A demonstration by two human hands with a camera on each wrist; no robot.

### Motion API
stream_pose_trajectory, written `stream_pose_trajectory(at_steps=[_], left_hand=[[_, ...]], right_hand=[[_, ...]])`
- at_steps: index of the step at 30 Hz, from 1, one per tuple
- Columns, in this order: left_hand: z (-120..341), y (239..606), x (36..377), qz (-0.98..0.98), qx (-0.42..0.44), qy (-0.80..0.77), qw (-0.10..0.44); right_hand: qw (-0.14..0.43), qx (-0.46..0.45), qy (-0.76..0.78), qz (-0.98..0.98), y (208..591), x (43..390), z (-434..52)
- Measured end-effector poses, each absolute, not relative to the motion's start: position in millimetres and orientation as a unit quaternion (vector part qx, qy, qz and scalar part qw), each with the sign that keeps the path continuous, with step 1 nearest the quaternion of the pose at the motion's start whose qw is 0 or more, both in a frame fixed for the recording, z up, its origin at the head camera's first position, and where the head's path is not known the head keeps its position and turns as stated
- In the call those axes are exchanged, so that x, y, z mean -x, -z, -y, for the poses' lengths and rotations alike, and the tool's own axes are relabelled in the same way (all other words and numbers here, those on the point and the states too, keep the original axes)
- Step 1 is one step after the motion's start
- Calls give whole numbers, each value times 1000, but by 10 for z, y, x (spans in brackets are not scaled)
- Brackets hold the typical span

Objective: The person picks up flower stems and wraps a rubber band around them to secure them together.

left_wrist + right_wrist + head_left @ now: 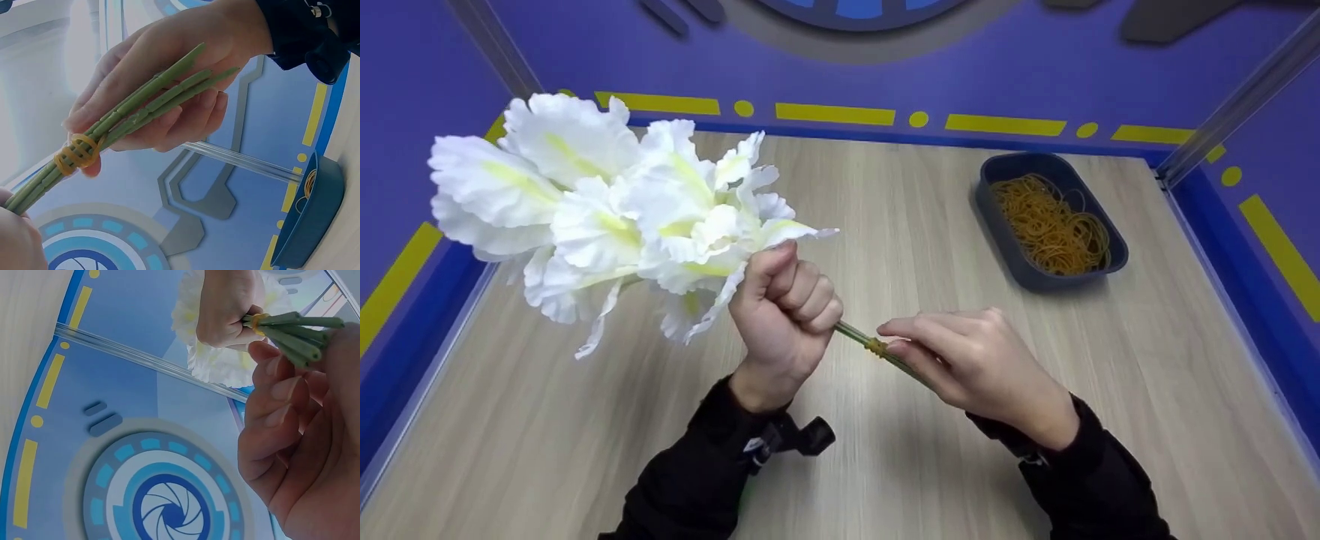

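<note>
Left hand (784,315) fisted tight around the stems (157,98); right hand (975,367) pinches them by the band (76,154).

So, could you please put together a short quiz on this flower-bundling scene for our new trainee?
1. True or false: the left hand grips the green stems just below the white flowers.
2. What is wound around the stems? A) a rubber band B) a ribbon C) tape
3. Where are the spare rubber bands kept?

Key:
1. True.
2. A: a yellow rubber band, touched by the right hand.
3. In the dark tray on the wooden table, far right.
</note>
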State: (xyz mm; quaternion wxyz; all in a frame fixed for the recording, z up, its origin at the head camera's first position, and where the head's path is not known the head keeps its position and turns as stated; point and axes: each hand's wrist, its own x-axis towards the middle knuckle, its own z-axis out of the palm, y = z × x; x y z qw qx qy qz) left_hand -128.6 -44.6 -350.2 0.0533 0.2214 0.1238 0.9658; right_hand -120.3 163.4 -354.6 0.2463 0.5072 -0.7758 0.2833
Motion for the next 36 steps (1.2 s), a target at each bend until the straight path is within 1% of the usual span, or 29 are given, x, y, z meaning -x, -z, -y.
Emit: stream_pose_trajectory(at_steps=[3,13,23,31,33,36], left_hand=[[432,3509,1287,-137,-215,-965,57],[425,3528,1325,-152,-170,-970,89],[411,3549,1395,-220,-122,-955,156],[401,3570,1410,-253,-122,-940,193],[396,3565,1410,-264,-119,-936,200],[394,3551,1418,-281,-120,-929,207]], right_hand=[[220,-504,-287,784,3554,1206,-1637],[102,-483,-311,812,3558,1193,-1675],[-4,-472,-302,828,3603,1199,-1685],[-67,-485,-335,805,3649,1202,-1661],[-76,-488,-338,801,3669,1197,-1644],[-76,-491,-342,798,3694,1186,-1621]])
